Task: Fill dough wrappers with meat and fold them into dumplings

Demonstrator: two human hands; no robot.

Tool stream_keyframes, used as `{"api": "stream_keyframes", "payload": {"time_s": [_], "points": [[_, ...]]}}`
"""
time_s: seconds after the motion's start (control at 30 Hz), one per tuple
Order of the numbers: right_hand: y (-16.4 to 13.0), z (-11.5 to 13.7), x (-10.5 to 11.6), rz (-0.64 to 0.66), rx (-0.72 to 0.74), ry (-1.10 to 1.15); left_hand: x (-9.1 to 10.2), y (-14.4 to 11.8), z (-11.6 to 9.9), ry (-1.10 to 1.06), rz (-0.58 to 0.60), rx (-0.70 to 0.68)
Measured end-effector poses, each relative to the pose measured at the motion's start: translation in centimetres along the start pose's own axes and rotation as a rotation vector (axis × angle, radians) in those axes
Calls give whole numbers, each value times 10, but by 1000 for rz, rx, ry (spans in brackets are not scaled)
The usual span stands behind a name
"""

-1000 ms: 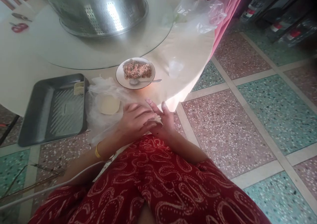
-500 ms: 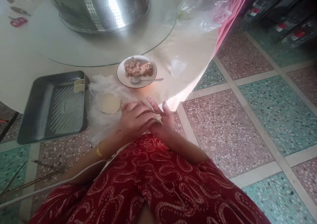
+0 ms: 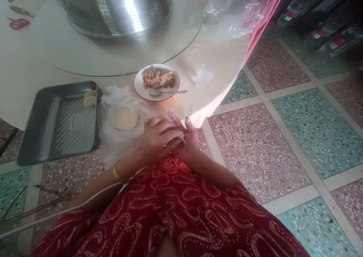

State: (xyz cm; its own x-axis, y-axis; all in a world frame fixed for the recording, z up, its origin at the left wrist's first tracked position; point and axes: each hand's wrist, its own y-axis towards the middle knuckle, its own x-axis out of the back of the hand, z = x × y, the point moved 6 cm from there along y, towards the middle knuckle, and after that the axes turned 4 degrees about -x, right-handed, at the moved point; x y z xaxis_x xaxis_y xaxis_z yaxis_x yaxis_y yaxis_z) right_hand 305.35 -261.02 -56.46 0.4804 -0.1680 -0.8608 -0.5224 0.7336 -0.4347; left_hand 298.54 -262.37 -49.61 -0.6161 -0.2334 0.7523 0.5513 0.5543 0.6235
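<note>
I'm looking down at both hands pressed together at the near edge of the desk point(image 3: 34, 71), just above my lap. My left hand point(image 3: 159, 137) lies over the top, fingers point(image 3: 167, 130) curled in narrow and closed on a small pale dumpling point(image 3: 181, 138); only a sliver of it shows between the hands, so I can't be sure of its shape. My right hand point(image 3: 189, 141) cups it from beneath, fingers pointing away toward the far side. Just left of the hands, a round wrapper point(image 3: 125, 118) sits on crinkled clear plastic point(image 3: 113, 139). Farther left is a grey tray point(image 3: 56, 124) with a couple of pale pieces point(image 3: 90, 97) in its far right corner. Just beyond the hands is a plate of minced filling point(image 3: 157, 81), a spoon point(image 3: 167, 92) resting on its near rim. A big steel colander point(image 3: 113, 7) stands at the far side.
</note>
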Motion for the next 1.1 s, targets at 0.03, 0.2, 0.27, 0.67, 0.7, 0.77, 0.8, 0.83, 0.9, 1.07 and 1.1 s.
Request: {"api": "stream_keyframes", "payload": {"time_s": [0.03, 0.2, 0.27, 0.67, 0.7, 0.77, 0.8, 0.83, 0.9, 1.07, 1.1], "points": [[0, 0, 1, 0, 1, -11, 0, 0, 0, 2, 3, -10], [3, -2, 3, 42, 18, -47, -1, 2, -1, 9, 4, -13], [3, -2, 3, 34, 16, -43, 0, 2, 0, -14, 1, 17], [1, 0, -2, -2, 11, -19, -2, -3, 9, -173, -10, 141], [1, -1, -2, -3, 11, -13, -2, -3, 8, -171, -17, 142], [1, -1, -1, 6, 8, -5, -2, -3, 8, -174, -23, 134], [1, -1, -1, 11, 8, -6, -2, -3, 7, -176, -25, 124], [1, -1, -1, 14, 9, -10, -2, -3, 7, -178, -23, 113], [1, -1, 0, 11, 11, -24, -2, -3, 7, -176, -24, 99], [2, -2, 1, 20, 17, -33, -1, -3, 6, -169, -33, 96], [2, -2, 1, 21, 15, -35, -1, -2, 6, -172, -29, 89]]}}
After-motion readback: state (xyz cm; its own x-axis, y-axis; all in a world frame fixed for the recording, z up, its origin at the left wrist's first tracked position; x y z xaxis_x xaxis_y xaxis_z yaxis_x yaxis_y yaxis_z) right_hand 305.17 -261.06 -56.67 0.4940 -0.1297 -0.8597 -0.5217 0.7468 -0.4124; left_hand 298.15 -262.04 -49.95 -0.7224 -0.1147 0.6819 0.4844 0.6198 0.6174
